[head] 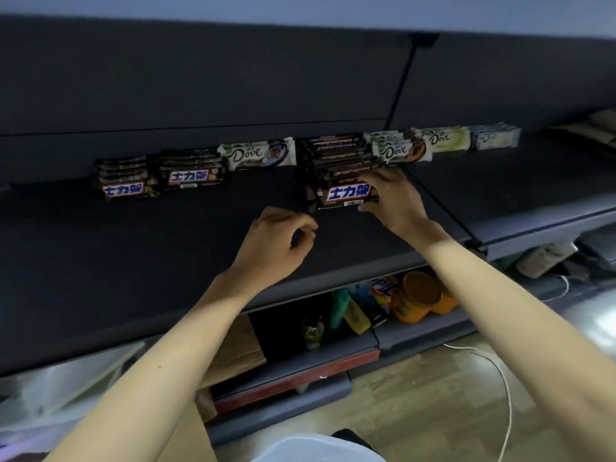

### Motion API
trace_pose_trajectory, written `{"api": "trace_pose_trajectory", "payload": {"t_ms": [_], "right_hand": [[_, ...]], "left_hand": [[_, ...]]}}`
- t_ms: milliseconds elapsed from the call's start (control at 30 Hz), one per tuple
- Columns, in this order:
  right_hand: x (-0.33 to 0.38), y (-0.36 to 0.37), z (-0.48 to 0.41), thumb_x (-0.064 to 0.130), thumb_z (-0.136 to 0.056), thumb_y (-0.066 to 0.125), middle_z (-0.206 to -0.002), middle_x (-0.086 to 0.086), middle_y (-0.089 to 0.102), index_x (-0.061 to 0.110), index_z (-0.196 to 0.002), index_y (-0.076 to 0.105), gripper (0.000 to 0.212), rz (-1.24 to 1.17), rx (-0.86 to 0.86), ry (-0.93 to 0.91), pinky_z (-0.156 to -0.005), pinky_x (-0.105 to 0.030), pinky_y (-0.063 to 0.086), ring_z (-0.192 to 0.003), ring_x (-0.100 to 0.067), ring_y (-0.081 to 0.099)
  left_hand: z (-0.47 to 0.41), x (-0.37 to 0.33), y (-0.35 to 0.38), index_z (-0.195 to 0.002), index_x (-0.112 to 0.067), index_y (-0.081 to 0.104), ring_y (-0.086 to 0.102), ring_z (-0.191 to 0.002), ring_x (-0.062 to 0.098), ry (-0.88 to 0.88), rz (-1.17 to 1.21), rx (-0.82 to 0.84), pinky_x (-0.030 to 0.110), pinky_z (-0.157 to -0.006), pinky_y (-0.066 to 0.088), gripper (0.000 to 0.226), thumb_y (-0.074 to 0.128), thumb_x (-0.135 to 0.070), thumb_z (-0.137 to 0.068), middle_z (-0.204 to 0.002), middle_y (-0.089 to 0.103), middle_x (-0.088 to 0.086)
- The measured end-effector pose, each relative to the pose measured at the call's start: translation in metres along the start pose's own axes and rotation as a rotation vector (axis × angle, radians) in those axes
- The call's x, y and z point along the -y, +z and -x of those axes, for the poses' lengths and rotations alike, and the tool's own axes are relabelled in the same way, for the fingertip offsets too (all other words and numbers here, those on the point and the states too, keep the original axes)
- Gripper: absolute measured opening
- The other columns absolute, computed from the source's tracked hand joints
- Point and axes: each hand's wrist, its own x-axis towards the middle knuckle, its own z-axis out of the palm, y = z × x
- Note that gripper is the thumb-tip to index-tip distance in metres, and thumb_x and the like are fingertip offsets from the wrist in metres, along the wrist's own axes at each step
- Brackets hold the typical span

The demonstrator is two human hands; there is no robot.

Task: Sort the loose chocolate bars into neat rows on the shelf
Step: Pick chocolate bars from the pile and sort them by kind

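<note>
Right hand [391, 198] grips the right end of the front Snickers bar [346, 195], thumb under and fingers over, at the head of the dark row [336, 158] in the middle of the shelf [166, 261]. Left hand [281, 243] hovers just beside the bar's left end, loosely curled and holding nothing. To finish well, I'd steady that free end and press the bar square against the row, its front edge level with the two Snickers rows [160, 176] further left.
</note>
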Motion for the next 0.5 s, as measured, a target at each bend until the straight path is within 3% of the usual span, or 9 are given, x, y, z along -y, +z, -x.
{"api": "trace_pose_trajectory", "payload": {"t_ms": [167,300,500], "right_hand": [[-0.036,-0.004,-0.008,0.017,-0.080,0.069,-0.133,-0.010,0.050,0.011,-0.132,0.050,0.055,-0.012,-0.008,0.055,-0.100,-0.036,0.036,-0.128,-0.028,0.037],[-0.045,-0.002,-0.016,0.017,-0.082,0.067,-0.131,-0.010,0.049,0.010,-0.131,0.051,0.052,-0.018,0.008,0.041,-0.100,-0.037,0.037,-0.127,-0.029,0.037],[-0.044,0.005,-0.021,0.021,-0.085,0.065,-0.128,-0.014,0.051,0.008,-0.128,0.053,0.047,-0.042,0.009,0.012,-0.098,-0.037,0.038,-0.122,-0.032,0.041]], "left_hand": [[-0.008,-0.006,0.019,-0.102,-0.020,0.066,0.052,-0.106,0.019,-0.034,-0.025,0.021,0.043,-0.086,0.047,0.030,0.046,-0.036,-0.086,-0.097,0.068,-0.008],[-0.005,-0.006,0.029,-0.099,-0.022,0.067,0.053,-0.104,0.019,-0.049,-0.044,-0.027,0.043,-0.085,0.048,0.049,0.031,-0.049,-0.079,-0.095,0.068,-0.009],[-0.004,-0.006,0.031,-0.097,-0.019,0.068,0.051,-0.107,0.021,-0.094,-0.040,-0.097,0.042,-0.086,0.046,0.050,0.031,-0.048,-0.078,-0.094,0.067,-0.007]]}}
